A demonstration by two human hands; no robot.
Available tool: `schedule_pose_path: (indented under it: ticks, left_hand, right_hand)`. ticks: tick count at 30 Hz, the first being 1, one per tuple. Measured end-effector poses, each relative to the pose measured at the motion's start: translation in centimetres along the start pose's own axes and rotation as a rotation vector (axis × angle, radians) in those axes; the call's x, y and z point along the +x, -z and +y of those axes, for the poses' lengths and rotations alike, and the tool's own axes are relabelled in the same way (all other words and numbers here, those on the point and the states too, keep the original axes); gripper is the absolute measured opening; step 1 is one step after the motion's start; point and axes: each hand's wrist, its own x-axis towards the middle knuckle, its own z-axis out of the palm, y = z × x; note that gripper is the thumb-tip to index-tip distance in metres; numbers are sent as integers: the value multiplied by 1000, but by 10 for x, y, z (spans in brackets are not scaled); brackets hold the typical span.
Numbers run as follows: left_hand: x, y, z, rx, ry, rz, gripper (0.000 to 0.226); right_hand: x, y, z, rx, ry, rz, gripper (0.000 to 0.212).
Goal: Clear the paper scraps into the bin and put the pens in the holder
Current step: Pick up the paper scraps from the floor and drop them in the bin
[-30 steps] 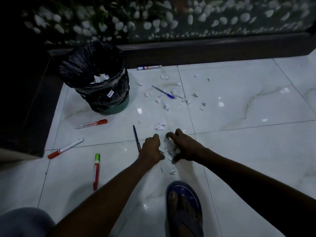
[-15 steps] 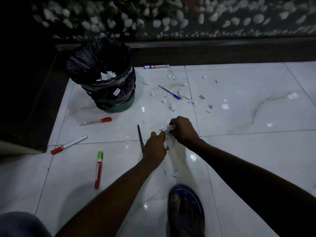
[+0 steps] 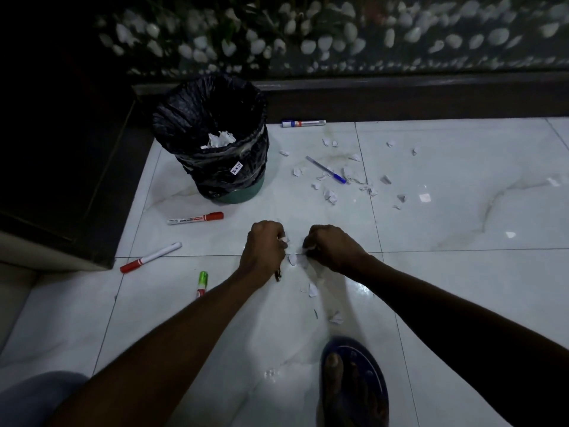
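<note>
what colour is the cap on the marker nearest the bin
Red, on the marker lying by the bin; head view.

I have a single view, from the camera worn on the person's head. It looks forward and steeply down at the tiled floor [image 3: 462,186], close enough that both forearms run in from the bottom edge and a sandalled foot [image 3: 351,386] sits at the lower frame. The lens is wide, so the floor lines bow. The far edge takes in a dark ledge [image 3: 400,94] and a pebbled wall [image 3: 338,35]; the bin [image 3: 215,143] stands upper left.
</note>
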Motion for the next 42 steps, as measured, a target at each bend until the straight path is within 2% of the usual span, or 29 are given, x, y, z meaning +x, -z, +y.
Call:
schedule_pose_path:
  ticks: [2, 5, 9, 11, 13, 15, 17, 19, 22, 24, 26, 30, 32, 36, 40, 42]
  left_hand:
    - [4, 9, 0, -22, -1, 34, 16]
    - [13, 32, 9, 8, -111, 114, 12]
    - [33, 83, 36, 72, -376, 328, 9]
    - [48, 115, 50, 51, -395, 472, 9]
    - [70, 141, 55, 19, -302, 598, 8]
    - [93, 161, 51, -63, -99, 644, 3]
    - [112, 181, 48, -231, 126, 672, 11]
    - [127, 193, 42, -299, 291, 623, 15]
    - [135, 201, 39, -246, 380, 464, 3]
    - [134, 204, 35, -254, 381, 418, 20]
    - [124, 205, 35, -243, 346, 397, 30]
    - [106, 193, 32, -275, 230, 445, 38]
    - [91, 184, 37, -237, 139, 535, 35]
    - [45, 138, 51, -53, -162, 751, 21]
    - [23, 89, 47, 179, -322, 669, 26]
    - [24, 79, 42, 300, -393, 614, 26]
  right_hand:
    - [5, 5, -4, 73, -37, 36, 12]
    - [17, 28, -13, 382, -146, 184, 9]
    - [40, 84, -35, 669, -110, 436, 13]
    - [55, 114, -51, 710, -86, 546, 14]
    - [73, 140, -69, 717, -87, 652, 13]
    - [95, 162, -88, 739, -71, 729, 16]
    - [117, 177, -108, 752, -80, 744, 16]
    - [135, 184, -124, 731, -120, 697, 17]
    - [155, 184, -139, 659, -203, 569, 25]
    - [164, 183, -142, 618, -244, 500, 23]
    - [167, 182, -142, 598, -240, 465, 16]
    - [160, 179, -141, 603, -163, 476, 29]
    - [153, 178, -139, 603, -101, 511, 29]
    - [127, 171, -120, 584, -5, 575, 28]
    - [97, 153, -89, 547, 49, 811, 32]
    - [81, 143, -75, 538, 107, 872, 31]
